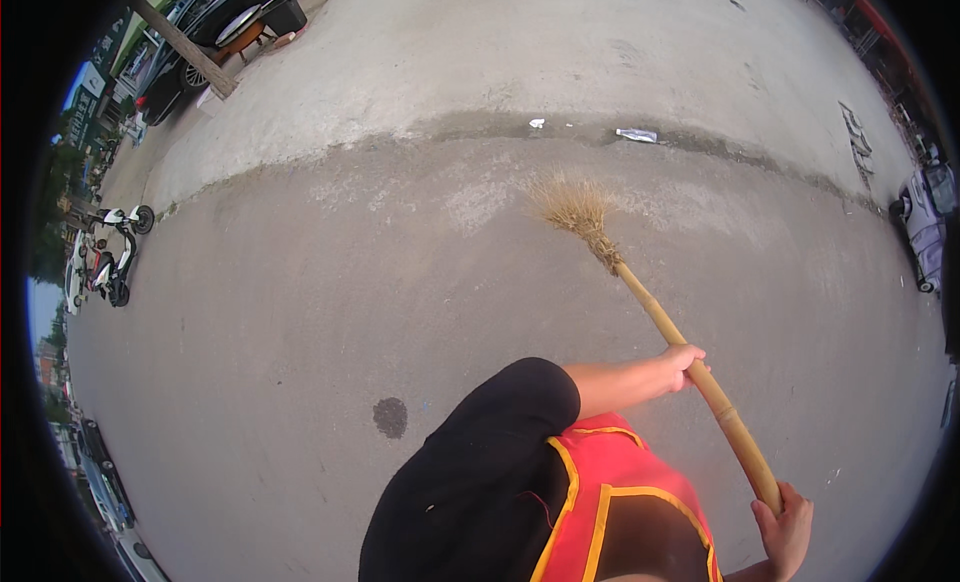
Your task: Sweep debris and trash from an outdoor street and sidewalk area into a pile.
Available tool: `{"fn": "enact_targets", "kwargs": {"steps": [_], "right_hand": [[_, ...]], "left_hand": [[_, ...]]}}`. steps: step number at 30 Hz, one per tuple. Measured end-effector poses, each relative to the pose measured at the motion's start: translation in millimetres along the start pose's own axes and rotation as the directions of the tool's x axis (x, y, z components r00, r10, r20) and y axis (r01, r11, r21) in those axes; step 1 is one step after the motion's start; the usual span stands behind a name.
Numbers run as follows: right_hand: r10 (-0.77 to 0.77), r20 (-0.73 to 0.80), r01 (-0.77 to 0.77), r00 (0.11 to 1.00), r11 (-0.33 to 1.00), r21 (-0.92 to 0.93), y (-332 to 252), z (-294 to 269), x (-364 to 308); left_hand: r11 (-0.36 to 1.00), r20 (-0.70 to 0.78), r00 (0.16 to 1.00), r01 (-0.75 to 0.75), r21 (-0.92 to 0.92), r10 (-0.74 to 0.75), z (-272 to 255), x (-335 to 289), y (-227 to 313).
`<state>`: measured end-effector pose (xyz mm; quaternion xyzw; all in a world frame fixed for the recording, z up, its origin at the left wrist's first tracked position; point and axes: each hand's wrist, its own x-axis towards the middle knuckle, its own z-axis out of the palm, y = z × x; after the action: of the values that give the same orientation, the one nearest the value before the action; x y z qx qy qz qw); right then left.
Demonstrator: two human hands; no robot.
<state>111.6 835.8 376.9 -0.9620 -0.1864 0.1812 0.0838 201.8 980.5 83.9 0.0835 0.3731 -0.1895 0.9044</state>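
Note:
A long broom [728,414] with a thick bamboo handle slants across the view, its straw bristles [578,204] pointing away and to the left, over the grey pavement. Whether the bristle tips touch the ground I cannot tell. My left hand [682,367] is closed around the middle of the handle, that arm reaching across in a black sleeve. Lower down, at the near right, my right hand [787,532] grips the handle's end with the thumb along it. Beyond the bristles lie a crumpled clear plastic bottle [637,135] and a white scrap [537,123].
A dark seam [450,130] divides the grey pavement from paler concrete beyond. A white scooter [118,254] stands at the left, a small vehicle [925,227] at the right. A trunk-like post [182,44] and a black car [200,22] are far left. A dark patch [390,417] marks the pavement.

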Motion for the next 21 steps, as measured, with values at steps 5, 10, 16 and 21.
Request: {"fn": "enact_targets", "kwargs": {"steps": [5, 10, 16, 21], "right_hand": [[-0.150, 0.005, 0.149, 0.989, 0.986, 0.077, 13, 31, 86], [-0.313, -0.006, 0.312, 0.950, 0.945, 0.096, -26, 74, 179], [-0.364, -0.005, 0.361, 0.931, 0.920, 0.155, -122, 125, 312], [-0.294, 0.147, 0.267, 0.945, 0.947, 0.178, -220, 138, 403]], "left_hand": [[0.996, -0.141, 0.989, -0.061, -0.065, 0.051, -28, 18, 90], [0.979, -0.322, 0.941, -0.155, -0.132, 0.105, -63, 41, 202], [0.923, -0.443, 0.854, -0.361, -0.131, 0.271, -99, 61, 372], [0.907, -0.451, 0.837, -0.402, -0.123, 0.309, -121, 79, 492]]}}
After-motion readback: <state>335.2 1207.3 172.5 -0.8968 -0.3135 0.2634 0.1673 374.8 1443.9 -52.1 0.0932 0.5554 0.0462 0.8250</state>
